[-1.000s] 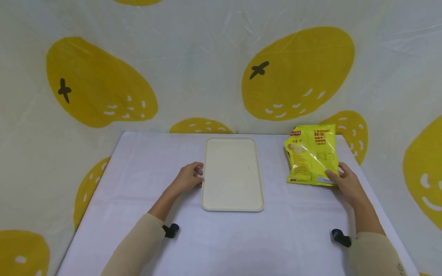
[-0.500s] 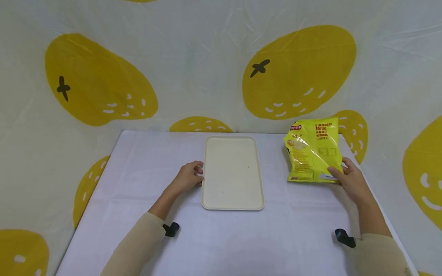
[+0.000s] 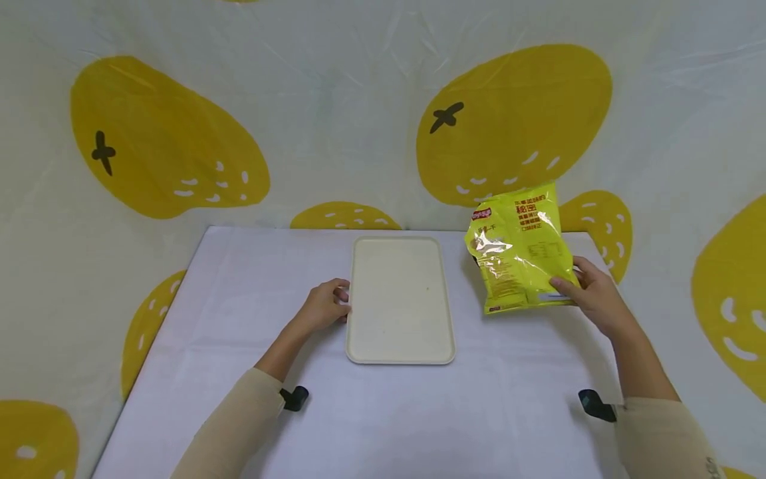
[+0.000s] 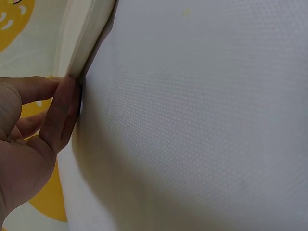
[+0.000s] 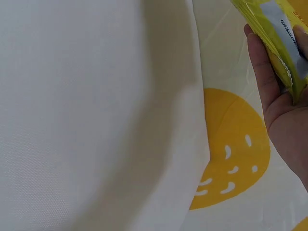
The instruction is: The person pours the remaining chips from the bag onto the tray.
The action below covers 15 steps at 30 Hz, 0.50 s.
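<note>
Right now, the right hand (image 3: pixel 595 296) is gripping a glossy yellow bag (image 3: pixel 520 256) by its lower right corner, and the bag is tilting slightly in the right half of the head view. Left of centre, the left hand (image 3: pixel 323 307) is pinching the left rim of a cream tray (image 3: pixel 397 313), which is lying flat near mid-frame on a white tablecloth (image 3: pixel 419 419), well apart from the bag. A fruit-patterned backdrop (image 3: pixel 347 133) is filling the upper part of the frame.
</note>
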{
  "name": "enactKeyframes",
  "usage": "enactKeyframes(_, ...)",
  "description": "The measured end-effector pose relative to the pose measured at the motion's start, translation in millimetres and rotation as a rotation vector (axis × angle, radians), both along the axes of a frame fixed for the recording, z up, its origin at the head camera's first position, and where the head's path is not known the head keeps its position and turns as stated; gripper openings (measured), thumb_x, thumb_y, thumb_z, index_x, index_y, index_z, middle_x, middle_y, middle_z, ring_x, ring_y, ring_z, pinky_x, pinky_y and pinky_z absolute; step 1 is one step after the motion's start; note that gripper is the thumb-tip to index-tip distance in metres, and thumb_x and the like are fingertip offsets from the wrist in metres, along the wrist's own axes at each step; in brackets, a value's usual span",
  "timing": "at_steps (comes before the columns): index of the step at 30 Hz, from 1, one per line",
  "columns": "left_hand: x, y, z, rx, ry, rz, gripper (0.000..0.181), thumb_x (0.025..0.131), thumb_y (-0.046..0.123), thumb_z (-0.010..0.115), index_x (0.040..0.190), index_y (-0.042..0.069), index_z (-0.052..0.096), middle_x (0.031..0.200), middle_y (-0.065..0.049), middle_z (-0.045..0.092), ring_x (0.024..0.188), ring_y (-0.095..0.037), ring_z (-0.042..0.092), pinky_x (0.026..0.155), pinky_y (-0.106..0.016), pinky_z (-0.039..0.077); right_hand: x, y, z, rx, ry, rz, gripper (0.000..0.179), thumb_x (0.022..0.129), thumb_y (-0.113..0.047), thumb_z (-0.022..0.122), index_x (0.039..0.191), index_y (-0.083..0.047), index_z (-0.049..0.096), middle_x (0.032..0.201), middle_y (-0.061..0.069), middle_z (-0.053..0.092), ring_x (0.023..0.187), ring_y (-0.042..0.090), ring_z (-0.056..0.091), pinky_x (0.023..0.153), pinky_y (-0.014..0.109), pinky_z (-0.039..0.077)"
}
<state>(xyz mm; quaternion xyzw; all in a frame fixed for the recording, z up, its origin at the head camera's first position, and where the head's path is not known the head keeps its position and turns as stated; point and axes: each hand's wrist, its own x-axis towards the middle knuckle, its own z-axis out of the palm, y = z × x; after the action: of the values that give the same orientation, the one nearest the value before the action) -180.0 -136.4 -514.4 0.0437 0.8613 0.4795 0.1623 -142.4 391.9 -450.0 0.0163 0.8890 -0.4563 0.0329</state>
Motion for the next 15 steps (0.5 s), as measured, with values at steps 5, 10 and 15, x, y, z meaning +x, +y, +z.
enactKeyframes(5, -0.5, -0.7, -2.0, -0.004, 0.006, 0.002, 0.058, 0.084, -0.006, 0.073, 0.140, -0.005, 0.055, 0.105, -0.017, 0.067, 0.073, -0.018, 0.067, 0.062, -0.027, 0.063, -4.9, -20.4, 18.6, 0.053, 0.036, 0.069, 0.058, 0.101, -0.031, 0.068, 0.148, -0.006, 0.046, 0.099, -0.020, 0.070, 0.082, 0.010, 0.070, 0.071, 0.020, 0.060)
enactKeyframes(10, -1.8, -1.0, -3.5, -0.002, 0.004, 0.002, 0.058, 0.084, -0.005, 0.074, 0.139, -0.005, 0.055, 0.104, -0.017, 0.067, 0.072, -0.018, 0.068, 0.062, -0.028, 0.063, -11.9, -36.8, 31.0, 0.087, 0.054, 0.117, 0.053, 0.100, -0.028, 0.069, 0.146, -0.009, 0.050, 0.110, 0.004, 0.074, 0.083, 0.011, 0.069, 0.073, 0.019, 0.059)
enactKeyframes(15, -3.2, 0.1, -3.9, -0.010, 0.006, 0.005, 0.058, 0.084, -0.005, 0.074, 0.139, -0.004, 0.056, 0.104, -0.016, 0.067, 0.071, -0.017, 0.067, 0.062, -0.027, 0.062, -19.7, -48.1, 39.2, 0.095, 0.060, 0.176, 0.052, 0.099, -0.025, 0.070, 0.145, -0.007, 0.052, 0.118, 0.018, 0.070, 0.086, 0.013, 0.067, 0.074, 0.020, 0.058)
